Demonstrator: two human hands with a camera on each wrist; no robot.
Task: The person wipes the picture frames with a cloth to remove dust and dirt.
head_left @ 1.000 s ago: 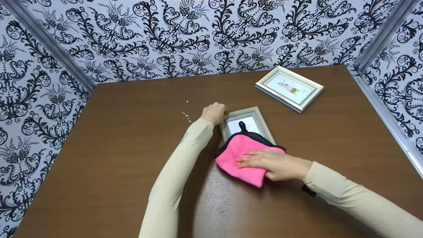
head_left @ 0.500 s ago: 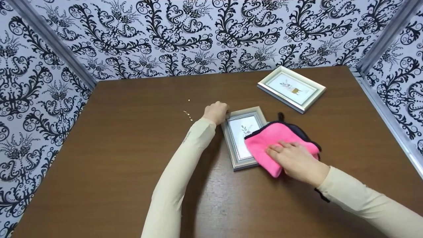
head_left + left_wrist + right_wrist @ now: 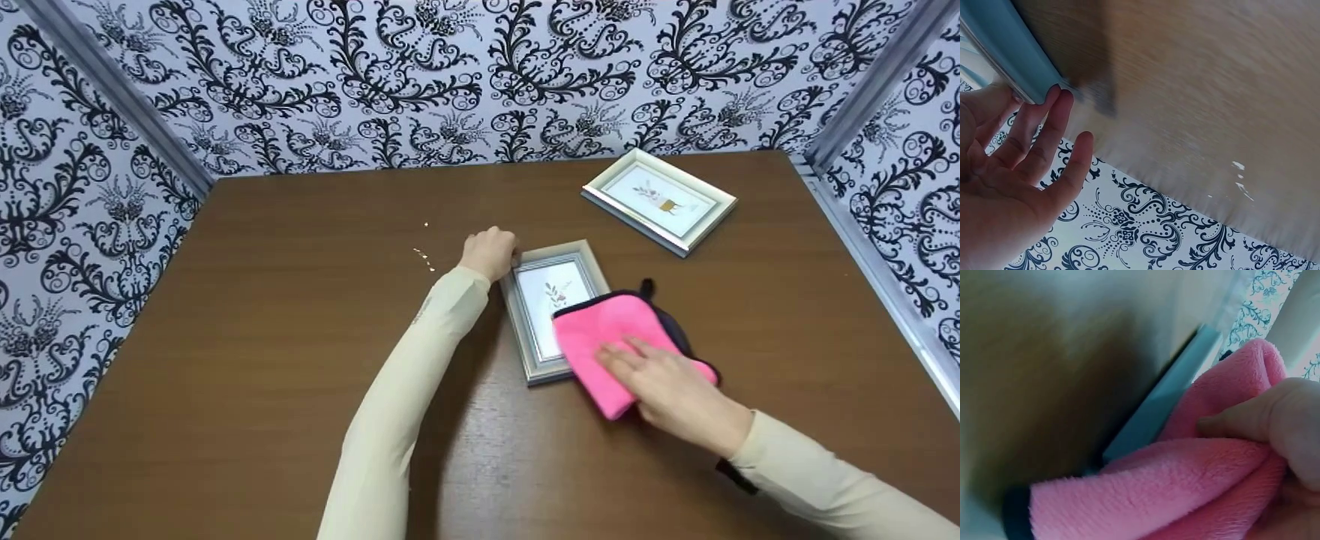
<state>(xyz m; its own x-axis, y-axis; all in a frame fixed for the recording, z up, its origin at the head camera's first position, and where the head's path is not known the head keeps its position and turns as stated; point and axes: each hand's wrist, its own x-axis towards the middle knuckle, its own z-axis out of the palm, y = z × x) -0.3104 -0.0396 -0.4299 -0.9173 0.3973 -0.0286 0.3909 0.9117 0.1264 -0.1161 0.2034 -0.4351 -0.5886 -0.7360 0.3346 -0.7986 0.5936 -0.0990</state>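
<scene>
A picture frame with a silvery border and a plant drawing lies on the table, its lower right part hidden under a pink cloth with black edging. At the frame's far left corner, my left hand grips the edge. The left wrist view shows fingers and thumb around that frame corner. My right hand lies on the cloth over the frame's right side. Seen from the right wrist, the thumb presses into a fold of the bunched pink cloth.
A second picture frame with a deer drawing lies flat at the back right. Small pale marks show on the brown table left of my left hand. Black-and-white patterned walls enclose the table's back and sides.
The cloth moved with my right hand from the frame's lower middle to the right, uncovering the picture's left part, then slightly back down and left. My left hand stays at the corner.
</scene>
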